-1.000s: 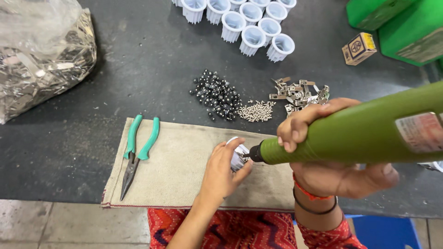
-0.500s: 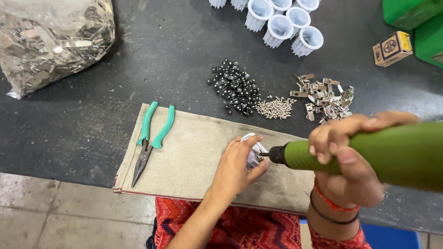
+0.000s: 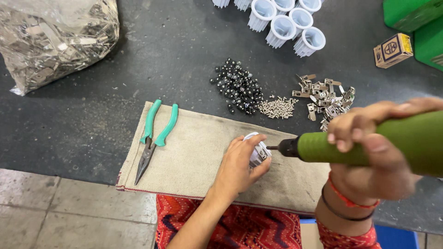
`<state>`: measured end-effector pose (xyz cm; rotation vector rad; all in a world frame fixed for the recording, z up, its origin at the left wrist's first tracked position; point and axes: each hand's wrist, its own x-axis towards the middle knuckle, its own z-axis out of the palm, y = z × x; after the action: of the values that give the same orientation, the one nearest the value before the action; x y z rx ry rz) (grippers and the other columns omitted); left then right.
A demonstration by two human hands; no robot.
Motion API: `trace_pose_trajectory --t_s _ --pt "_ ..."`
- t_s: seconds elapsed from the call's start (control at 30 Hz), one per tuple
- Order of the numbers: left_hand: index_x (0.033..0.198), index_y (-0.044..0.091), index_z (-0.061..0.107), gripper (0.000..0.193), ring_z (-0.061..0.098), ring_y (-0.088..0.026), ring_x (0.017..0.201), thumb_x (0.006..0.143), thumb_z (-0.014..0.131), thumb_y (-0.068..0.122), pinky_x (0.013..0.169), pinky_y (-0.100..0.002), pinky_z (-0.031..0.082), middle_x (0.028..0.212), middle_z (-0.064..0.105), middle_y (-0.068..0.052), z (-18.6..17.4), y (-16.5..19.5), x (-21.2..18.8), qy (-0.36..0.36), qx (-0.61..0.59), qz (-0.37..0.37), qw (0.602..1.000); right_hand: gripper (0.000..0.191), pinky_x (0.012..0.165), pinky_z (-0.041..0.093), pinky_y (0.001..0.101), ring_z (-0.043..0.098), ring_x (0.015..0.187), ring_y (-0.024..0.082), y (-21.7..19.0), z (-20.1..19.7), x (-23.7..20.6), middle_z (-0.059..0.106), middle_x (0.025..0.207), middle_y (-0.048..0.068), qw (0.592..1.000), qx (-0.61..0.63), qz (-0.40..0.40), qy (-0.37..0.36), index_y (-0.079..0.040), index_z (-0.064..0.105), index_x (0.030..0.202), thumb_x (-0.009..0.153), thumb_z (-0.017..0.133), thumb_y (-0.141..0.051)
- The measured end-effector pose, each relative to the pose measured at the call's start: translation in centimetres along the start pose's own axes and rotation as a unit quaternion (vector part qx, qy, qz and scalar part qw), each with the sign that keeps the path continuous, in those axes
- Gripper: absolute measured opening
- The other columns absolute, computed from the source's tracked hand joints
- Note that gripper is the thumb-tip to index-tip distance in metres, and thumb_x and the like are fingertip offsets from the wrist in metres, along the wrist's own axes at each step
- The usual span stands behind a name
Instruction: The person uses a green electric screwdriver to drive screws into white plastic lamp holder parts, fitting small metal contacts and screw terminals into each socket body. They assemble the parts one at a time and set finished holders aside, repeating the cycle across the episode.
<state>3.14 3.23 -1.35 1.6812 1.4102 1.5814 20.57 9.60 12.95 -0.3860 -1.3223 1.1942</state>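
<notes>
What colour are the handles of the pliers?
The pliers have teal-green handles, seen best in the head view, lying on the beige cloth.

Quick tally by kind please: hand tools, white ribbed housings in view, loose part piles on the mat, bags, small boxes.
Hand tools: 2, green power screwdriver and green-handled pliers
White ribbed housings: 7, six at the top edge, some cut off, one in the left hand
Loose part piles: 3
Bags: 1
Small boxes: 1
Total: 14

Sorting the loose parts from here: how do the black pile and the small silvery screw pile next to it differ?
The black round pieces are dark, bead-like and larger each; the screws are pale metal, thin and tiny. The black pile spreads wider, with strays at its edges; the screws lie in a tighter, smaller heap. Both rest loose on the dark table, untouched by either hand.
</notes>
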Motion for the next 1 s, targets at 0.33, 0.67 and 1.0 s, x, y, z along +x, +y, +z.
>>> trace_pose_trajectory --t_s 0.33,0.67,1.0 --pt "0.134 0.006 0.057 0.052 0.068 -0.034 0.106 0.089 0.079 0.020 0.111 -0.049 0.047 0.109 0.071 -0.015 -0.1 0.1 0.0 -0.002 -0.002 -0.006 1.000 0.031 0.067 0.042 0.0392 0.046 0.063 0.023 -0.7 -1.7 -1.7 0.049 0.080 0.013 0.999 0.033 0.019 -0.002 -0.005 0.042 0.127 0.102 0.060 -0.006" --pt "0.134 0.007 0.057 0.053 0.068 -0.035 0.108 0.087 0.079 0.020 0.112 -0.049 0.046 0.108 0.071 -0.015 -0.2 0.1 0.1 -0.006 -0.004 -0.007 1.000 0.033 0.064 0.044 0.0379 0.046 0.063 0.022 -0.1 -0.9 -2.2 0.049 0.080 0.012 0.999 0.023 0.023 0.005 -0.006 0.041 0.128 0.100 0.058 -0.004" --pt "0.134 0.007 0.057 0.053 0.068 -0.036 0.110 0.088 0.079 0.020 0.112 -0.048 0.046 0.111 0.071 -0.016 -0.3 0.3 0.1 -0.006 0.004 -0.010 1.000 0.032 0.066 0.043 0.0386 0.047 0.064 0.022 -0.3 -1.4 -2.4 0.049 0.080 0.012 0.999 0.032 0.021 0.008 -0.006 0.041 0.128 0.101 0.059 -0.004"
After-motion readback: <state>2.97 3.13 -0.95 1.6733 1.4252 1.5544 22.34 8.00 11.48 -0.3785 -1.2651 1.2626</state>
